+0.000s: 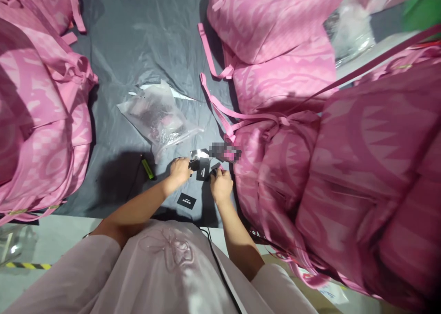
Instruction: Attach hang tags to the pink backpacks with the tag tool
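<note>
Left hand and right hand both close their fingers on a black tag above the grey-sheeted bench, just left of a pink backpack, with a second tag lying nearer.

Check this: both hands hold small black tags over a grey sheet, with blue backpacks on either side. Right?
No: the head view shows the backpacks are pink, not blue. The left hand and right hand do hold small black tags over the grey sheet.

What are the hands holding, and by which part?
A small black tag, left hand on its left edge, right hand at its right; finger detail unclear.
</note>
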Demonstrator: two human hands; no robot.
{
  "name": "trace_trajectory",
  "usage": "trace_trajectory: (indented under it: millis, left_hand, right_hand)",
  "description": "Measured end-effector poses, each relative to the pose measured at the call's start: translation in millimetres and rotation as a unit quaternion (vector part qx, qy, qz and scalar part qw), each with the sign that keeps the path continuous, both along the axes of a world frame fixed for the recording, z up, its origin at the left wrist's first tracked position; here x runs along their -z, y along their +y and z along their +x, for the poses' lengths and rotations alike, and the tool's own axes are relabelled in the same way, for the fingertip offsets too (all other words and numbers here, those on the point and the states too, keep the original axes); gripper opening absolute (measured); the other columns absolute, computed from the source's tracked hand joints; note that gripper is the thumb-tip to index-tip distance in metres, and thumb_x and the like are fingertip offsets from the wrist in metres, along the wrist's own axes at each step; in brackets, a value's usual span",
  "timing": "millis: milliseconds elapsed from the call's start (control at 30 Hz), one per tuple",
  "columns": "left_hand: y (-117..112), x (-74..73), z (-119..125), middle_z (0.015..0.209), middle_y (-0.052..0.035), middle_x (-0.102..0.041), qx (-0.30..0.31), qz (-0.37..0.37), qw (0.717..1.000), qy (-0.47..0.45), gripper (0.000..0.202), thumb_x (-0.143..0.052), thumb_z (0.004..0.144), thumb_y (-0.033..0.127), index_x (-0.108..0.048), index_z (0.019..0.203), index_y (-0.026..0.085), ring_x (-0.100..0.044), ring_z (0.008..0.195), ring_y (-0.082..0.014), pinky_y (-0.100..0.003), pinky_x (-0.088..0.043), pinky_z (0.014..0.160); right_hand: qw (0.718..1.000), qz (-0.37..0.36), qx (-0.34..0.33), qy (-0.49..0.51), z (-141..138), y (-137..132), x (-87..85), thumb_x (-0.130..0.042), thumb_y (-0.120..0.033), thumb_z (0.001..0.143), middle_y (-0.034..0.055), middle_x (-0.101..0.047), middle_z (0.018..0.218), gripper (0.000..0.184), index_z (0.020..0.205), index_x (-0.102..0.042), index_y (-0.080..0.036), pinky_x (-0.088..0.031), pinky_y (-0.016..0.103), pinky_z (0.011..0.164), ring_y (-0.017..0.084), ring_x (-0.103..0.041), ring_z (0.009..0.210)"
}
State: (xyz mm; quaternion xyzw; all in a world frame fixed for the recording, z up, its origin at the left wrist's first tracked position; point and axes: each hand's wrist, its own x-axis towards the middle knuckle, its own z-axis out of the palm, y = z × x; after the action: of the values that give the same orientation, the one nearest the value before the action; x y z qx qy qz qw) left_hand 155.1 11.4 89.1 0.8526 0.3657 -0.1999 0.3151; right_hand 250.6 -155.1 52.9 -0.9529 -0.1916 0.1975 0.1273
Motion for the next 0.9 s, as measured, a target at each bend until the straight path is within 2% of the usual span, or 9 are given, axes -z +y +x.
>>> trace_trajectory:
  millis: [67, 133, 233, 300, 400, 467, 600, 733, 900]
  left_hand:
    - [8.5, -7.2, -7.8, 0.109, -0.0071, -0.069, 0.020, -0.020, 0.999, -0.019, 0.023, -0.071, 0.087, 0.031, -0.067, 0.104, 0.017, -0.064, 0.102, -0.0208, -0.035, -0.051, 0.090]
    - [15.9, -11.7, -7.3, 0.114, -0.0060, -0.068, 0.040, -0.029, 0.998, -0.045, 0.022, -0.072, 0.085, 0.033, -0.069, 0.103, 0.021, -0.062, 0.109, -0.0218, -0.034, -0.050, 0.094]
    - [18.2, -9.4, 12.5, 0.142, -0.0046, -0.054, 0.071, -0.029, 0.994, -0.082, 0.027, -0.079, 0.079, 0.033, -0.071, 0.103, 0.024, -0.046, 0.135, -0.0258, -0.035, -0.042, 0.110]
    - [12.4, -3.3, 31.1, 0.154, -0.0048, -0.042, 0.079, -0.025, 0.993, -0.085, 0.036, -0.083, 0.074, 0.026, -0.069, 0.106, 0.023, -0.036, 0.143, -0.0281, -0.036, -0.037, 0.115]
    - [-2.8, 5.6, 50.4, 0.147, -0.0115, -0.047, 0.060, -0.012, 0.996, -0.062, 0.053, -0.084, 0.072, 0.018, -0.062, 0.120, 0.020, -0.041, 0.139, -0.0295, -0.039, -0.038, 0.115]
    - [-12.6, 9.0, 54.0, 0.140, -0.0138, -0.052, 0.037, -0.004, 0.999, -0.039, 0.062, -0.084, 0.074, 0.020, -0.055, 0.129, 0.017, -0.046, 0.134, -0.0298, -0.043, -0.039, 0.113]
    - [-21.0, 11.5, 52.0, 0.134, -0.0129, -0.058, 0.000, -0.016, 1.000, 0.008, 0.057, -0.076, 0.084, 0.031, -0.053, 0.133, 0.014, -0.056, 0.124, -0.0271, -0.047, -0.046, 0.107]
    - [-18.0, 13.0, 50.4, 0.125, -0.0094, -0.064, -0.005, -0.050, 0.999, 0.014, 0.040, -0.071, 0.089, 0.037, -0.062, 0.121, 0.015, -0.060, 0.119, -0.0243, -0.049, -0.048, 0.106]
    - [-20.3, 20.4, 34.8, 0.121, -0.0088, -0.066, -0.050, -0.102, 0.993, -0.027, 0.039, -0.071, 0.089, 0.037, -0.062, 0.120, 0.015, -0.064, 0.112, -0.0219, -0.045, -0.052, 0.100]
  right_hand:
    - [1.000, 0.015, 0.000, 0.005, -5.8, -6.4, -0.3, -0.056, -0.028, 0.091, 0.0180, -0.058, 0.126, 0.037, 0.124, -0.066, -0.016, -0.040, 0.043, 0.102, 0.031, -0.054, 0.116]
    - [0.999, 0.030, 0.025, 0.002, -8.4, -10.2, 0.9, -0.057, -0.034, 0.091, 0.0201, -0.052, 0.136, 0.042, 0.129, -0.062, -0.015, -0.039, 0.044, 0.105, 0.033, -0.049, 0.122]
    - [0.996, 0.052, 0.078, 0.007, -10.8, -9.4, 6.8, -0.061, -0.041, 0.089, 0.0247, -0.051, 0.134, 0.053, 0.132, -0.057, -0.010, -0.040, 0.047, 0.103, 0.036, -0.049, 0.121]
    - [0.991, 0.071, 0.111, 0.022, -13.7, -6.3, 13.5, -0.063, -0.039, 0.088, 0.0237, -0.055, 0.126, 0.050, 0.128, -0.058, -0.009, -0.043, 0.046, 0.100, 0.034, -0.054, 0.115]
    - [0.979, 0.109, 0.162, 0.064, -18.5, -1.2, 26.7, -0.063, -0.037, 0.090, 0.0140, -0.064, 0.109, 0.038, 0.118, -0.061, -0.012, -0.050, 0.041, 0.091, 0.025, -0.062, 0.098]
    - [0.966, 0.139, 0.194, 0.102, -20.9, 2.1, 35.9, -0.063, -0.040, 0.093, 0.0059, -0.066, 0.098, 0.032, 0.112, -0.062, -0.014, -0.053, 0.037, 0.083, 0.018, -0.063, 0.085]
    - [0.936, 0.197, 0.249, 0.155, -23.4, 8.2, 47.6, -0.064, -0.042, 0.095, 0.0024, -0.066, 0.095, 0.032, 0.111, -0.062, -0.015, -0.056, 0.033, 0.077, 0.014, -0.064, 0.079]
    - [0.910, 0.248, 0.260, 0.205, -25.3, 9.7, 46.3, -0.064, -0.040, 0.096, 0.0013, -0.066, 0.092, 0.028, 0.107, -0.063, -0.014, -0.056, 0.030, 0.073, 0.012, -0.063, 0.076]
    - [0.886, 0.319, 0.222, 0.252, -29.6, 5.7, 33.9, -0.065, -0.041, 0.094, -0.0003, -0.065, 0.084, 0.027, 0.095, -0.065, -0.014, -0.054, 0.027, 0.068, 0.011, -0.061, 0.071]
